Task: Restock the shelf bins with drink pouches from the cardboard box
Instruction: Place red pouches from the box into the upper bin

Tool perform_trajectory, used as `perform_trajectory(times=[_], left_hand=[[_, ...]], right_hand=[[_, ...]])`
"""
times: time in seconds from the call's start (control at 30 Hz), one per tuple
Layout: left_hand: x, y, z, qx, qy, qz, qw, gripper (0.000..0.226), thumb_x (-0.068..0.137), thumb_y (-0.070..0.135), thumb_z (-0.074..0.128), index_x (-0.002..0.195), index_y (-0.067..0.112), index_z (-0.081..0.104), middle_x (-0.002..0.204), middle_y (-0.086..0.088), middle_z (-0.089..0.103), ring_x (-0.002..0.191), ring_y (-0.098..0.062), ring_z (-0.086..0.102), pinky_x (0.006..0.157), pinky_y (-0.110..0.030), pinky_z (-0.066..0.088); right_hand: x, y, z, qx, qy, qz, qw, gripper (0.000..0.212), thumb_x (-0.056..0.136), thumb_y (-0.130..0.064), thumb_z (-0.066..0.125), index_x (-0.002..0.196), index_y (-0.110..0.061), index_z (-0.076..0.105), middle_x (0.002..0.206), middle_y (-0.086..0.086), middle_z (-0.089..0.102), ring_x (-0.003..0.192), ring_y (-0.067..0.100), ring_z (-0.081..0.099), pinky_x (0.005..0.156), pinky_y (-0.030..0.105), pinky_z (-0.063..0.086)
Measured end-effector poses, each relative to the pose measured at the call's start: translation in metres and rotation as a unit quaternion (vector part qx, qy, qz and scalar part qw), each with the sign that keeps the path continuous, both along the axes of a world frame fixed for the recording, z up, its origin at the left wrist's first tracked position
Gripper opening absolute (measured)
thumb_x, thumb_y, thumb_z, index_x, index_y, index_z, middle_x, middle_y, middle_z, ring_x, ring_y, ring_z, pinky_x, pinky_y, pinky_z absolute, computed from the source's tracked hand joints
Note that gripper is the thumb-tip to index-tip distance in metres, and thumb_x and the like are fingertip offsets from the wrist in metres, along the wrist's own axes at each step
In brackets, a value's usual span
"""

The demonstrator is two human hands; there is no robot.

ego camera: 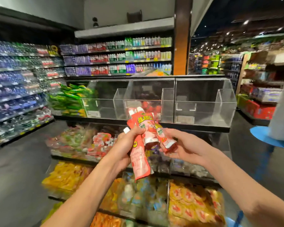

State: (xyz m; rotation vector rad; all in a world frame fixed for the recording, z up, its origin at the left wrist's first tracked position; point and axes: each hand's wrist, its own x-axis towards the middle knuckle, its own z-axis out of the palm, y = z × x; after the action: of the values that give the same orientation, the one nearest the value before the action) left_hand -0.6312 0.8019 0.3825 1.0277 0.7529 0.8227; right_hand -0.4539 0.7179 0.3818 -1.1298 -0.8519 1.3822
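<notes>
Head view: the left hand point(126, 145) has its fingers curled round a bundle of red-and-pink drink pouches point(143, 128), white caps up, while the right hand point(179, 145), palm turned upward, pinches the lower end of the pouch on its own side of the bundle. The pouches sit between the two hands, raised in front of the shelf. Just beyond them stands a clear bin point(167, 102) with a few red pouches lying low inside; further off on the left hand's side, green pouches point(67, 100) fill another bin. The cardboard box is out of sight. This looks like the sorting step, a handful already taken and being squared up before loading. The next move likely calls for lifting the bundle over the bin's front lip and laying the pouches in flat. As for writing, the uppermost pouch carries bold yellow Chinese characters and a lower one a round yellow badge, both too blurred to read
</notes>
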Motion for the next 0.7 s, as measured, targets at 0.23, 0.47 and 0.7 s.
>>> perform_trajectory(times=[0.23,0.47,0.7], left_hand=[[0.020,0.099,0.028,0.054,-0.019,0.056,0.997,0.024,0.075,0.014,0.073,0.097,0.005,0.071,0.075,-0.010,0.069,0.056,-0.020,0.064,0.063,-0.034,0.056],[0.037,0.207,0.069,0.075,-0.017,0.107,0.991,0.018,0.079,0.016,0.069,0.095,0.008,0.068,0.071,-0.008,0.068,0.051,-0.019,0.063,0.051,-0.029,0.055],[0.042,0.294,0.087,0.093,0.005,0.089,0.992,0.027,0.081,0.019,0.069,0.105,0.008,0.068,0.077,-0.007,0.068,0.057,-0.018,0.063,0.052,-0.026,0.054]], right_hand=[[0.011,0.104,0.029,0.066,-0.131,-0.085,0.985,0.021,0.090,-0.013,0.068,0.110,-0.020,0.065,0.091,0.001,0.072,0.071,0.012,0.068,0.062,0.032,0.060],[0.063,0.211,0.064,0.165,-0.314,-0.256,0.899,0.060,0.062,-0.046,0.085,0.110,-0.030,0.055,0.106,0.004,0.070,0.091,0.020,0.070,0.081,0.052,0.058],[0.090,0.292,0.080,0.165,-0.478,-0.305,0.807,0.041,0.081,-0.036,0.077,0.117,-0.023,0.062,0.104,-0.001,0.063,0.078,0.014,0.067,0.067,0.032,0.058]])
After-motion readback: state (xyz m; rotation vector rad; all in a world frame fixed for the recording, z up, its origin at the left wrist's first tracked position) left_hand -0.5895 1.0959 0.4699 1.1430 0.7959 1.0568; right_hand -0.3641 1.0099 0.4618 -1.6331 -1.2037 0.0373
